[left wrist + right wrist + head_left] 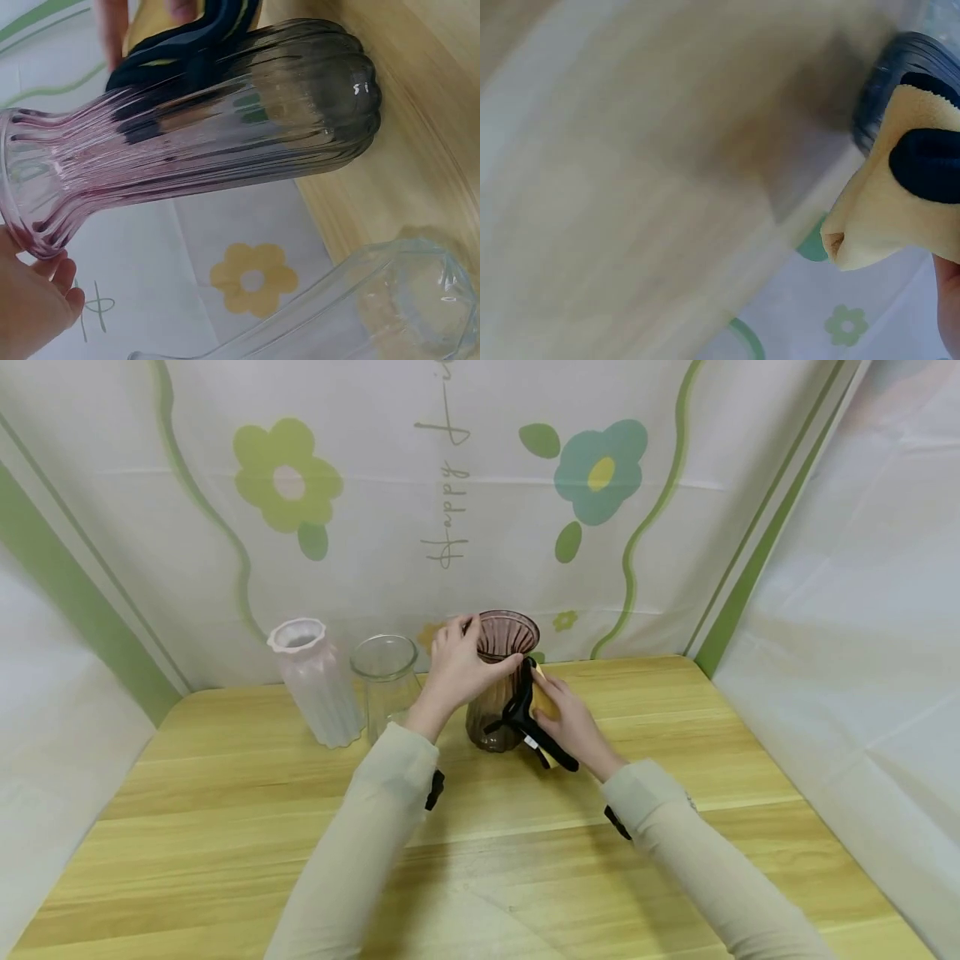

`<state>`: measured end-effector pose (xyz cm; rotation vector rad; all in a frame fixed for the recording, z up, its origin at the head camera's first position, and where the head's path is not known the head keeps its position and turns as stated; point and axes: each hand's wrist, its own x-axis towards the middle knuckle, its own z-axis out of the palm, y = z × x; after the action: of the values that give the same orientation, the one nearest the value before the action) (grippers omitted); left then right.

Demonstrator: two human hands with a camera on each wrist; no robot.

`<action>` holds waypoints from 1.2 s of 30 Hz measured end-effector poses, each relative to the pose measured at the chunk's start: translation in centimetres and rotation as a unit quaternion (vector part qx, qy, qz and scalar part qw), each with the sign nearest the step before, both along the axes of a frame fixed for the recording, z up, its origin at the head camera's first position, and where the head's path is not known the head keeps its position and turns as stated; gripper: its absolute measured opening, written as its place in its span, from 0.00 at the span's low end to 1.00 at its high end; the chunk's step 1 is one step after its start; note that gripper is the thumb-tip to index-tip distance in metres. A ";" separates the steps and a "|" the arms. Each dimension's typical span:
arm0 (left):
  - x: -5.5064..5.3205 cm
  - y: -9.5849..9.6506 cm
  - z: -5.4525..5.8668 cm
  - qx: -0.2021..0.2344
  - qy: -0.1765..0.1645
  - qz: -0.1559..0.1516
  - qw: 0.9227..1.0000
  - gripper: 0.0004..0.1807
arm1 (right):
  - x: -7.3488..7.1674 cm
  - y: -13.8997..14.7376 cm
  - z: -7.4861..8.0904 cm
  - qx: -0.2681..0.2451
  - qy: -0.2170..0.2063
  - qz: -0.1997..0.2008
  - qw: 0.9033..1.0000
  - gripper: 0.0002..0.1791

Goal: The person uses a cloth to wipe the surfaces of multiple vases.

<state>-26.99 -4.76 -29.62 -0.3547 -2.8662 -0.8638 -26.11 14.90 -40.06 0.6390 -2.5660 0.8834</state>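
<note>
Purple vase (489,703): stands near the far edge of the table (225,827), slightly right of that edge's middle; long axis roughly upright, mouth up.
Left hand (459,668): at the vase's rim; fingers curled round it, gripping, thumb across the near side.
Right hand (572,718): fingers pinching a folded yellow cloth (877,210) with black straps (555,745) on it.
Vase from hands: body hangs below the left fingers; just left of the right fingers. Left hand is nearer, in contact.
Straps to vase: alongside its right flank; touching or barely apart, cannot tell.
Clear vase (390,697): left of the purple one, toward the far edge.
White vase (318,685): farther left, nearest the far left corner.
</note>
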 end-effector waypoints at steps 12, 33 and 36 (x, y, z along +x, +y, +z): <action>-0.3 -0.6 0.6 0.012 -0.042 -0.046 0.998 0.50 | -0.2 -0.7 3.0 -0.059 0.002 -0.002 0.998 0.36; -0.2 0.4 0.0 0.064 -0.055 -0.006 0.996 0.57 | 0.1 0.8 -1.9 0.022 -0.079 0.011 0.997 0.36; -0.2 0.3 -0.2 0.059 -0.044 -0.002 0.997 0.55 | -0.1 0.7 -1.7 0.011 -0.067 0.013 0.998 0.36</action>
<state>-27.23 -4.50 -29.77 -0.3182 -2.8764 -1.0700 -26.19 15.57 -41.80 0.6401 -2.6959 0.9382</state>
